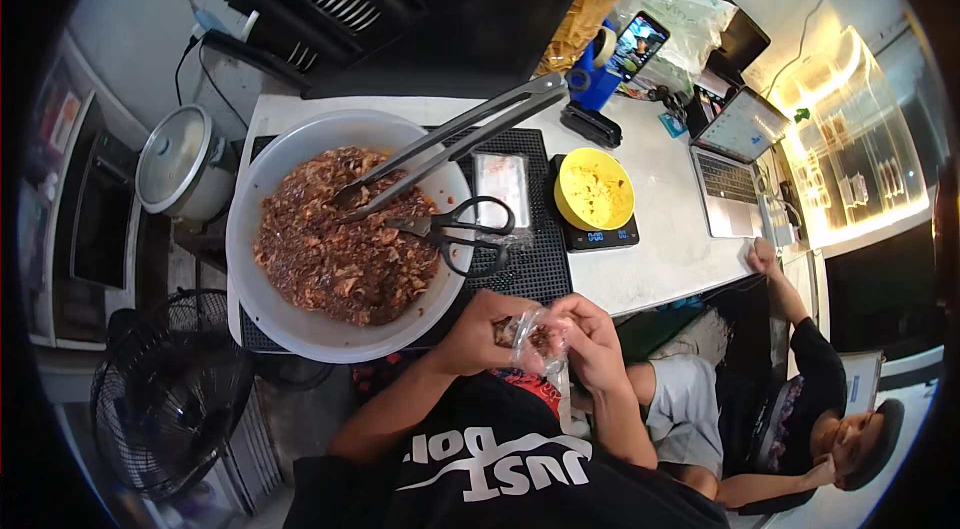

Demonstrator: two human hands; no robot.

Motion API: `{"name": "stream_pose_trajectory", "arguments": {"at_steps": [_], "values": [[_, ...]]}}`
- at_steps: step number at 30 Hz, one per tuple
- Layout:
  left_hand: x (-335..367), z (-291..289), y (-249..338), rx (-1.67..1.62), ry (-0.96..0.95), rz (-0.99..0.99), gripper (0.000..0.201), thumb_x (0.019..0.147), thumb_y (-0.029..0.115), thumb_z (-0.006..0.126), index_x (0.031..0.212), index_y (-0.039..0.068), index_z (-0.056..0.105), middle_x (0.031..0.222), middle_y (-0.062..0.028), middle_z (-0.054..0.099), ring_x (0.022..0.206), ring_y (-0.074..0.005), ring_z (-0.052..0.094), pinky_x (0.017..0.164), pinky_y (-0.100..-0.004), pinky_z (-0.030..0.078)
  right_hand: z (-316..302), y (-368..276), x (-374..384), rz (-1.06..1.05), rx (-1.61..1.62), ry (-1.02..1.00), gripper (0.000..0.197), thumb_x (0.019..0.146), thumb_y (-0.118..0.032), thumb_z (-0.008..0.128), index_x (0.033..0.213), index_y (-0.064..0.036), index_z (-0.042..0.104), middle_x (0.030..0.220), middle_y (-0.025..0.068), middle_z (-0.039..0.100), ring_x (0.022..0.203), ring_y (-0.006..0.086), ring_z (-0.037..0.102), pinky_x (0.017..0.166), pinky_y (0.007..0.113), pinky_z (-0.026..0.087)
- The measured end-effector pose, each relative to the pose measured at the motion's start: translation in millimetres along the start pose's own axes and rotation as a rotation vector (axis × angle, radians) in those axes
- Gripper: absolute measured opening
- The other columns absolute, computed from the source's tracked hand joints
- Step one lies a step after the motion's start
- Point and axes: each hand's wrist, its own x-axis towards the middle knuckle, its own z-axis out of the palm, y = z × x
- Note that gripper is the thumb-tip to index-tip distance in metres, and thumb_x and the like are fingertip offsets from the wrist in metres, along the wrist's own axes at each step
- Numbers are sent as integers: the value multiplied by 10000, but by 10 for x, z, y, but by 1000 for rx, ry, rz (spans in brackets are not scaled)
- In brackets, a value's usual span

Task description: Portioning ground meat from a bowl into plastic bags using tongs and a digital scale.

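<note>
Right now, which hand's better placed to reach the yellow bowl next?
Probably the right hand: it sits nearer the yellow bowl, while the left hand is by the big bowl. Both are on the bag, so the right would have to let go first.

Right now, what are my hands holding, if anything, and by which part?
A small clear plastic bag with brown food inside: your left hand grips its left side, your right hand its right edge. Its opening is unclear.
</note>
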Motion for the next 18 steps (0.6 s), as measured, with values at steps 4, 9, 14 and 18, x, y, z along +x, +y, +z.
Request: {"name": "stream_pose_trajectory", "arguments": {"at_steps": [4,9,14,18], "values": [[-90,-65,100,-46,16,-25,515,779,54,933,1259,4,755,1038,-96,794,919,-114,731,852,-268,588,-15,-151,257,139,-50,-228,210,1087,-198,627,1170,-5,623,978,22,689,846,74,649,767,231,515],[-210,-99,110,-15,50,-7,518,795,108,940,1266,4,750,1019,-89,792,915,-119,737,863,-274,599,-56,-182,481,235,-53,-493,214,1098,-234,615,1076,-22,630,915,14,691,842,78,633,758,242,487],[-265,-50,73,-77,266,-30,475,803,155,945,1208,-9,759,1003,-69,780,916,-103,717,844,-249,565,-161,-221,524,42,6,-514,240,1089,-237,606,984,-21,600,988,64,657,905,102,587,799,251,451],[-228,13,84,49,384,-72,481,776,164,960,1163,-30,750,1012,-94,773,890,-113,719,813,-257,573,-113,-350,457,-100,77,-385,247,1096,-243,562,983,-24,583,1021,74,621,913,125,557,838,293,460]]}}
